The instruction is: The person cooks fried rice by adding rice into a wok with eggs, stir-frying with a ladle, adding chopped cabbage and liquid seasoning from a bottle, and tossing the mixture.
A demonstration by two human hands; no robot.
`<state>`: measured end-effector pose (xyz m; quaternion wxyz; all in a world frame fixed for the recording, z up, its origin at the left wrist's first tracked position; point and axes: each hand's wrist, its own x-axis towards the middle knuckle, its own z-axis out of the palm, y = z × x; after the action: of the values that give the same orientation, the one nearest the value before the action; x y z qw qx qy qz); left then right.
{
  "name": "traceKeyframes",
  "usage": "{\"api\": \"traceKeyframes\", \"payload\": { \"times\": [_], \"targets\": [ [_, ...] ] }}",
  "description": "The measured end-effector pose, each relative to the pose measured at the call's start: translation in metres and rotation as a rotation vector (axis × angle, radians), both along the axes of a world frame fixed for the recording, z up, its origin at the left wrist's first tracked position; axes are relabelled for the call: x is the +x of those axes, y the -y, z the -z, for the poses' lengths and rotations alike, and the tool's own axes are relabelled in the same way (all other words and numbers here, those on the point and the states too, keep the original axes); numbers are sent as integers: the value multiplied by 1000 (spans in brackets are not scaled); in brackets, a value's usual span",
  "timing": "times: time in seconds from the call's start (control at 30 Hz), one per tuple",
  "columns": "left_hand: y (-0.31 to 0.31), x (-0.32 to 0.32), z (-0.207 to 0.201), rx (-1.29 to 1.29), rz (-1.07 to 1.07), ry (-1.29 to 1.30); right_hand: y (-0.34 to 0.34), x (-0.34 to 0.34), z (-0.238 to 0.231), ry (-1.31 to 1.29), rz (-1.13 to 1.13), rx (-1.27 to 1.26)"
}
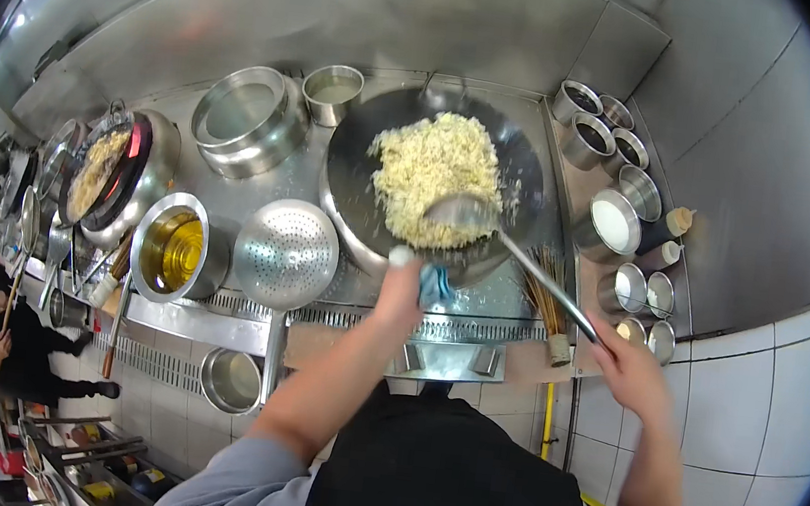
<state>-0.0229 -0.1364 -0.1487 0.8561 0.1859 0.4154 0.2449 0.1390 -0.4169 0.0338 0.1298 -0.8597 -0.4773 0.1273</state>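
Observation:
A large dark wok (354, 152) sits on the stove straight ahead. Inside it lies a heap of pale yellow rice (435, 166), with loose grains scattered over the bare metal. My right hand (630, 367) is closed round the long handle of a metal ladle (463, 212). The ladle's bowl rests against the near right side of the rice. At the wok's near rim, my left hand (402, 293) is closed with a blue cloth (436, 287) by its fingers. Something white covers the thumb tip, and the exact grip at the rim is partly hidden.
Left of the wok are a perforated strainer (287, 255), an oil pot (176, 249), and lidded-looking steel pots (250, 120). Seasoning tins (616, 222) and a bamboo brush (548, 294) stand right. Another wok (99, 173) and a person (25, 345) are farther left.

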Motion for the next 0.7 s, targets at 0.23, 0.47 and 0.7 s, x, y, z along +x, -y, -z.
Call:
{"api": "traceKeyframes", "payload": {
  "times": [0.23, 0.47, 0.7],
  "targets": [
    [6, -15, -28, -30, 121, 45, -48, -16, 14, 29, -27, -220],
    [57, -87, 55, 464, 80, -184, -71, -32, 47, 191, 109, -108],
    [37, -65, -83, -128, 100, -32, -1, -30, -51, -163, -29, -219]
  ]
}}
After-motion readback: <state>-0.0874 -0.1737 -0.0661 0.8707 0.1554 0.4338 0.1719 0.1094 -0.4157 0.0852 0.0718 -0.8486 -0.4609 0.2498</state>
